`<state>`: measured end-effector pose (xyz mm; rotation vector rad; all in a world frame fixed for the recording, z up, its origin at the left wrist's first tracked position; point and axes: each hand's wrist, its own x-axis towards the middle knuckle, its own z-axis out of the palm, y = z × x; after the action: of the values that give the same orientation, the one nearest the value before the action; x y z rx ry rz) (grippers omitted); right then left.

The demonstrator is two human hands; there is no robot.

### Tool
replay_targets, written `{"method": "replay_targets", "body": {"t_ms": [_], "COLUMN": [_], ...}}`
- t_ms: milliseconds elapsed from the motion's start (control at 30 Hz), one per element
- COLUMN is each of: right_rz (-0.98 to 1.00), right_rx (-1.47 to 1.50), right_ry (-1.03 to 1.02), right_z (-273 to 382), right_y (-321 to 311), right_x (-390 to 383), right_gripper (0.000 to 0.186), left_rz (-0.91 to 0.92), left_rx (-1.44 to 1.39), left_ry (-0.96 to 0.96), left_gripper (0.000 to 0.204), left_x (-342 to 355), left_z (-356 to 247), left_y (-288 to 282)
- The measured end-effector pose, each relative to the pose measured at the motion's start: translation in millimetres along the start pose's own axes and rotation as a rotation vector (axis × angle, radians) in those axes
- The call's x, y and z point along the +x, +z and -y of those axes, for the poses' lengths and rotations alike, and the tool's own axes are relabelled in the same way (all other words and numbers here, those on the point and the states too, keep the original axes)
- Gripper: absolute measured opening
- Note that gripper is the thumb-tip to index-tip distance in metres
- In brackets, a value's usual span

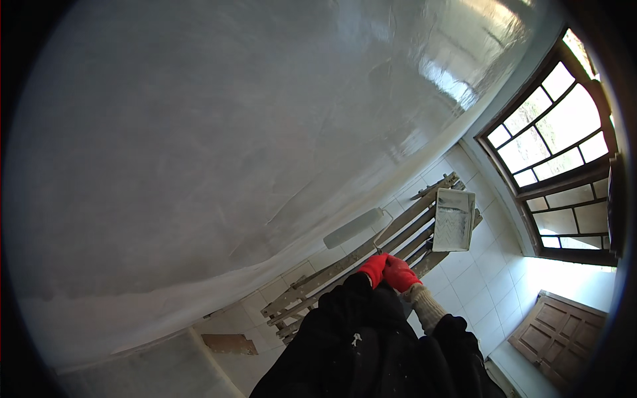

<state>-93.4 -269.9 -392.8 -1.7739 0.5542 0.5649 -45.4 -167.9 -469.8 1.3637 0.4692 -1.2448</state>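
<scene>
Black sleeves (371,345) are nearest me. I am squeezing the roller handle with my left hand (373,268) and right hand (400,273), both in red gloves. My paint roller (353,228) is touching the white wall (199,132), near the paint tray (454,220) on the wooden ladder (345,265)

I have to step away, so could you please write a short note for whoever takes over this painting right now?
Left hand and right hand, both in red gloves, share a grip on the roller handle.
The paint roller lies against the wall low down, near the tiled floor.
The paint tray rests on the wooden ladder lying flat below.
Done: the wall's broad upper area looks wet and glossy.
Left: the lower strip beside the roller; its coverage is unclear.
</scene>
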Motion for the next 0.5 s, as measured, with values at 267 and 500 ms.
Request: {"method": "replay_targets", "body": {"t_ms": [267, 500], "right_rz": [-0.022, -0.071], "right_rx": [-0.092, -0.030], "right_ry": [-0.069, -0.121], "right_z": [7.9, -32.0], "right_y": [31.3, 14.0], "right_x": [52.6, 29.7], "right_gripper": [0.041, 0.045], "left_rz": [-0.285, -0.067], "left_rx": [-0.197, -0.224], "left_ry": [0.029, 0.020], "left_gripper": [0.029, 0.020], "left_x": [54.6, 4.8], "left_z": [10.2, -9.0], "left_y": [-55.3, -15.0]}}
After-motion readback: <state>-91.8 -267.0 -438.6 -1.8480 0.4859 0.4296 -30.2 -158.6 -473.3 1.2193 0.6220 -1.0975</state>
